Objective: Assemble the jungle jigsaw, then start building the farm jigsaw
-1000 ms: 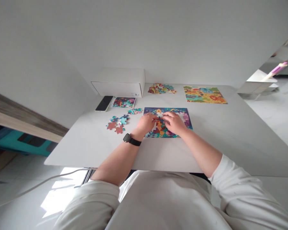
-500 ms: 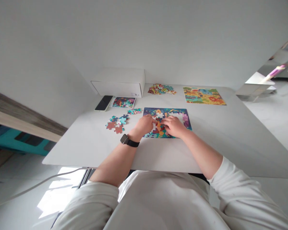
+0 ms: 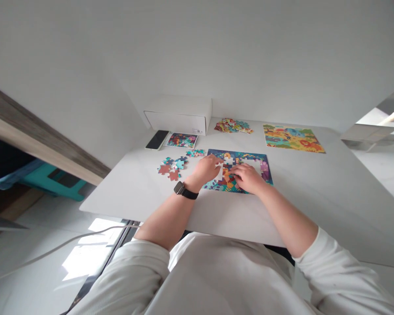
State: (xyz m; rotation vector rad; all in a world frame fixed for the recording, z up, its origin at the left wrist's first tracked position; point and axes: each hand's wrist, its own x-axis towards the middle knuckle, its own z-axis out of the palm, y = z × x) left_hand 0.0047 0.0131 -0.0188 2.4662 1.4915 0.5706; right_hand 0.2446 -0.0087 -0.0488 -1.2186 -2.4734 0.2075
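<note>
A colourful jigsaw puzzle board (image 3: pixel 246 155) lies flat on the table, with joined pieces and white patches of bare backing. My left hand (image 3: pixel 207 169), with a black watch on the wrist, hovers over the board's left part, fingers stretched and slightly apart; no piece shows in it. Fingertips of my right hand (image 3: pixel 248 177) rest on the orange and brown pieces (image 3: pixel 227 176) in the middle, its fingers extended. Left of the board lie loose puzzle pieces (image 3: pixel 173 167), brown, teal and dark blue, and a smaller cluster of pieces (image 3: pixel 195 153).
A white box (image 3: pixel 177 120) stands against the wall. In front of it lie a phone (image 3: pixel 156 140) and a picture card (image 3: pixel 183 140). Another heap of pieces (image 3: pixel 233 126) sits at the back, with a yellow animal puzzle (image 3: pixel 293 138) to its right on the white table (image 3: pixel 315 188).
My left hand has drawn back a little from the centre pieces and its fingers have opened. My right fingertips stay on the puzzle. The whole view has shifted and tilted slightly.
</note>
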